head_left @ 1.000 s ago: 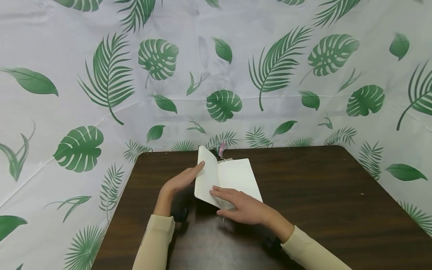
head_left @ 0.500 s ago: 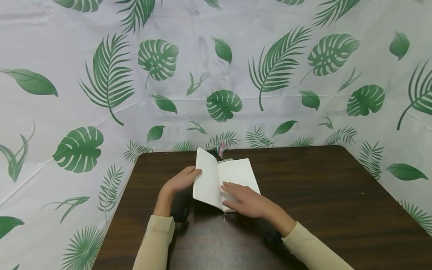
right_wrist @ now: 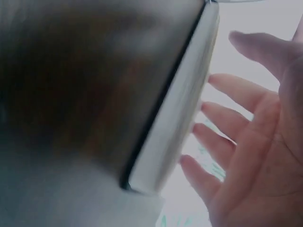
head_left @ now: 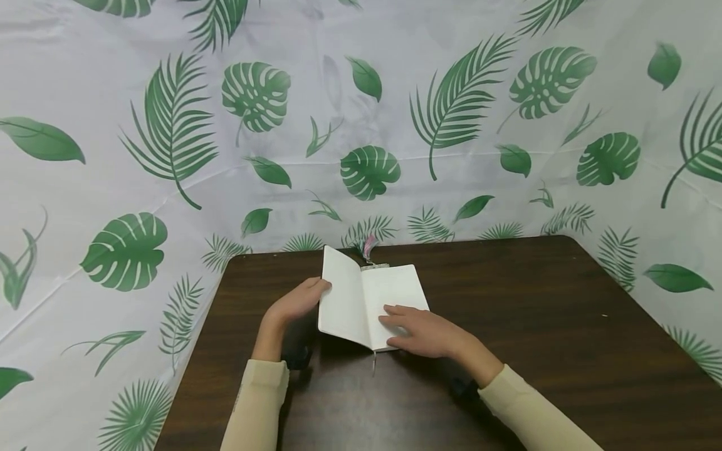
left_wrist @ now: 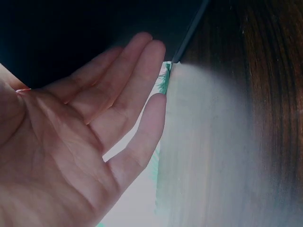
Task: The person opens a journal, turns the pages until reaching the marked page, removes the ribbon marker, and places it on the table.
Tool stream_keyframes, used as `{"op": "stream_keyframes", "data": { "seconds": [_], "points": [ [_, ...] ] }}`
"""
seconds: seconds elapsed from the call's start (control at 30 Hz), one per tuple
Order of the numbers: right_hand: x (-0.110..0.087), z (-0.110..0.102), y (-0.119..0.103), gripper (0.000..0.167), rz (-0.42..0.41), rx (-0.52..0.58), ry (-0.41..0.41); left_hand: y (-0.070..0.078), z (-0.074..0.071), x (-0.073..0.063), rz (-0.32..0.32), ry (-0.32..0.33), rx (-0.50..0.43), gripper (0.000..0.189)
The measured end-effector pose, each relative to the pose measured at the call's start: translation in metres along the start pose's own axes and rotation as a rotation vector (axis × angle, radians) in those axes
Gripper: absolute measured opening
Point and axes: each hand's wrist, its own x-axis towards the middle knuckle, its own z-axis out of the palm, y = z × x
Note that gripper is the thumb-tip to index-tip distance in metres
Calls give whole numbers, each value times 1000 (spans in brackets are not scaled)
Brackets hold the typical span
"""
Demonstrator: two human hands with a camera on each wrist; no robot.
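- Fingers [head_left: 403, 319] of the right hand [head_left: 425, 332] lie straight and slightly spread on the lower part of the right-hand page [head_left: 392, 285], thumb apart, gripping nothing.
- Left hand [head_left: 296, 302]: thumb over the outer edge of the left-hand page [head_left: 343, 300], the other fingers fairly straight behind the dark cover [left_wrist: 90, 23], so that side appears pinched between them.
- Notebook, open at blank white pages, sits near the far edge of the desk [head_left: 536, 300], a little closer to the far left corner than the far right; its left side tilts up, its right side lies flatter.
- Likely handling: light, the cover fairly stiff, the pages thin and easy to crease or tear. Smooth paper may slide under flat fingers. Safest hold: cover and pages together at an outer edge, rather than one loose leaf.
- Holding other things: a pale strip [head_left: 375, 267] with a pink tassel [head_left: 369, 246] shows at the book's top, towards the desk's far edge; whether it is tucked between pages or lies behind, I cannot tell. A thin ribbon [head_left: 374, 363] hangs from the fold's bottom, towards the near edge.
- Farther out: cream sleeves [head_left: 256, 407]; a leaf-patterned backdrop [head_left: 316, 138] rises behind the desk's far edge.
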Motion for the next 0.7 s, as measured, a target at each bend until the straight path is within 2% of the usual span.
{"op": "stream_keyframes", "data": {
  "seconds": [0.1,0.2,0.4,0.7],
  "points": [
    [-2,-5,3,65,23,-30,-29,12,5,-5,-46,29,-13,50],
    [-2,-11,4,66,53,-47,-48,17,8,-6,-65,48,-12,50],
    [-1,-16,4,62,51,-54,-57,18,9,-7,-81,64,-7,49],
    [-3,-16,5,57,31,-41,-60,16,8,-4,-63,39,-24,52]
  ]
}}
